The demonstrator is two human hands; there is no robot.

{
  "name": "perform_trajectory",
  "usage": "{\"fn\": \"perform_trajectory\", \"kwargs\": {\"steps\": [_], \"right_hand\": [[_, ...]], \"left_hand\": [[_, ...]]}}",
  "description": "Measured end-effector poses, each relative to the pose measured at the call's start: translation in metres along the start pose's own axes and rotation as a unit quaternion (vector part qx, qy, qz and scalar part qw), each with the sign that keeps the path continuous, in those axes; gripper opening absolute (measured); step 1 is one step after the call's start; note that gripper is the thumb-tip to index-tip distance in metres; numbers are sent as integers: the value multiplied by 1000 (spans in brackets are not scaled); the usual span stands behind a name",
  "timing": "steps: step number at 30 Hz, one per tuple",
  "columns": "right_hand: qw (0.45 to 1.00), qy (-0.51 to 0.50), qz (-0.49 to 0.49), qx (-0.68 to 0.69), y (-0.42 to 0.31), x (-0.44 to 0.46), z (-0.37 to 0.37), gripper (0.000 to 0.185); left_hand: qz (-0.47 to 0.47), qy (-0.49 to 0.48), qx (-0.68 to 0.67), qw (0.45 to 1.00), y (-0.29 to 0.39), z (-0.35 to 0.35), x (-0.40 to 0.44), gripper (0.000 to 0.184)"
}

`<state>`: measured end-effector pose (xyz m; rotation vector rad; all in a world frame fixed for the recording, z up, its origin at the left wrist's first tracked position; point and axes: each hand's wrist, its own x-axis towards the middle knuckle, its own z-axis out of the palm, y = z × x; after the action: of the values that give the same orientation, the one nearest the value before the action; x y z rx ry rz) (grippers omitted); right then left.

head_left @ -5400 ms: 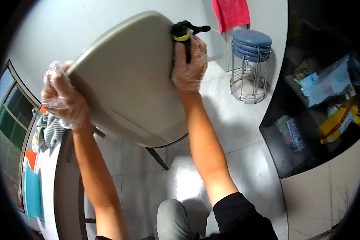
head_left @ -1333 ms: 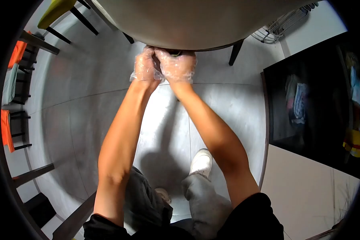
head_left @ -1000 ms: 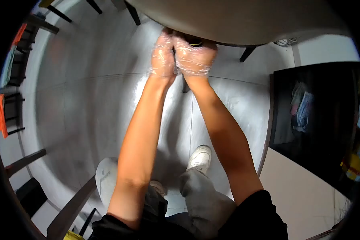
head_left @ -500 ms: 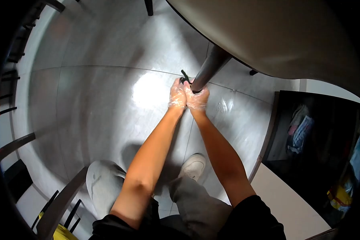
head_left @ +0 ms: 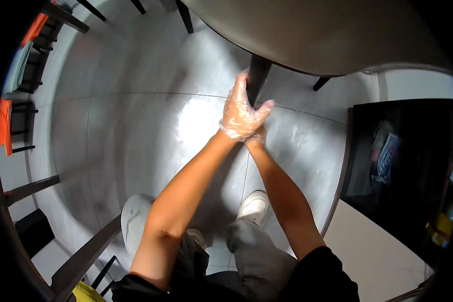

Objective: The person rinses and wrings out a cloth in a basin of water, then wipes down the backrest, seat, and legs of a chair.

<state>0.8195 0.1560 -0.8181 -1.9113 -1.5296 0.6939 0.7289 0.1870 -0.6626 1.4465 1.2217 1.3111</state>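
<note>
My left hand (head_left: 241, 113), in a clear plastic glove, is at the lower part of a dark chair leg (head_left: 257, 75), its thumb and fingers spread apart around the leg. Behind and below it, my right hand (head_left: 258, 135), also gloved, is mostly hidden; its fingers and anything in them cannot be seen. The leg comes down from a chair with a smooth beige underside or back (head_left: 327, 35), which fills the upper right. The black tool seen earlier does not show.
A black open cabinet (head_left: 407, 161) with bags inside stands at the right. Grey tiled floor (head_left: 131, 136) lies below. Chairs with orange covers (head_left: 5, 127) line the far left, and a dark wooden chair arm (head_left: 85, 259) is at the lower left, near my knee.
From holding together low at the leg's end, my left hand has opened and moved up in front of my right hand. The chair has shifted slightly up in view. The black tool has gone from sight.
</note>
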Motion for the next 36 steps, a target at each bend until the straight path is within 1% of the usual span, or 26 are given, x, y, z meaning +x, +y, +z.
{"fn": "perform_trajectory", "kwargs": {"steps": [1, 3, 5, 7, 8, 9, 10, 11, 13, 14, 15, 18, 21, 22, 23, 24, 25, 26, 27, 28, 29, 31, 33, 34, 35, 36], "right_hand": [[1000, -7, 24, -14, 0, -4, -4, 37], [988, -10, 142, 50, 1, -22, -20, 39], [976, -68, 202, 54, 26, -25, -33, 51], [943, -43, 282, 172, 48, -37, -45, 55], [914, -32, 308, 261, 58, -40, -57, 56], [877, -20, 328, 350, 63, -43, -72, 57], [831, -10, 345, 436, 66, -45, -87, 59], [812, 18, 347, 468, 69, -46, -100, 56], [768, 74, 351, 531, 70, -45, -123, 52], [746, 93, 371, 546, 73, -43, -132, 42], [745, 118, 449, 479, 57, -39, -154, 33], [728, 193, 469, 462, 36, -32, -186, 26], [675, 193, 352, 619, 50, -27, -189, 25], [673, 134, 317, 654, 27, -34, -209, 51], [704, 131, 325, 618, 25, -35, -212, 51], [733, 127, 331, 580, 25, -34, -215, 52], [761, 121, 337, 540, 24, -33, -215, 52], [834, 191, 306, 417, 18, -32, -206, 45], [898, 181, 253, 311, 18, -33, -209, 44], [946, 167, 196, 198, 17, -35, -214, 44], [976, 150, 137, 82, 18, -37, -217, 44], [968, 146, 189, 80, 29, -41, -216, 40], [949, 166, 246, 104, 61, -37, -199, 39], [914, 188, 299, 201, 82, -33, -189, 40], [865, 206, 350, 295, 99, -29, -184, 41], [796, 142, 448, 382, 99, -19, -198, 54]], "left_hand": [[-14, 6, 8, 1000, 11, 6, 0, 59], [-118, 12, 36, 992, 12, 5, 12, 56], [-55, -1, 139, 989, 7, 0, 18, 52], [-14, 2, 187, 982, -4, -2, 22, 54], [52, 4, 196, 979, -10, -6, 24, 56], [18, -14, 175, 984, -10, -11, 24, 58], [53, 5, 160, 986, -18, -15, 25, 57], [87, 23, 145, 985, -26, -22, 26, 56], [57, 13, 161, 985, -27, -48, 31, 54], [46, 1, 136, 990, -31, -64, 32, 51], [35, -10, 112, 993, -35, -81, 35, 49], [-18, 34, 141, 989, -45, -130, 39, 47], [-71, 88, 110, 987, -65, -183, 44, 50], [-38, 133, 205, 969, -67, -191, 41, 51], [-3, 177, 296, 939, -71, -198, 37, 51], [-101, 222, 374, 895, -102, -211, 31, 56], [-340, 207, 300, 867, -102, -205, 25, 53], [-486, 141, 262, 822, -114, -203, 13, 45], [-471, 73, 122, 871, -212, -240, -12, 34], [-563, 59, 146, 811, -127, -171, -30, 22], [-523, -119, 128, 835, -194, -185, -45, 26], [-493, -243, 145, 823, -97, -120, -53, 41], [-317, -391, 201, 840, -59, -98, -41, 48], [-380, -355, 147, 842, -38, -83, -31, 51], [-359, -375, 91, 850, -32, -77, -21, 54], [-362, -357, 84, 857, -12, -66, -13, 56]]}}
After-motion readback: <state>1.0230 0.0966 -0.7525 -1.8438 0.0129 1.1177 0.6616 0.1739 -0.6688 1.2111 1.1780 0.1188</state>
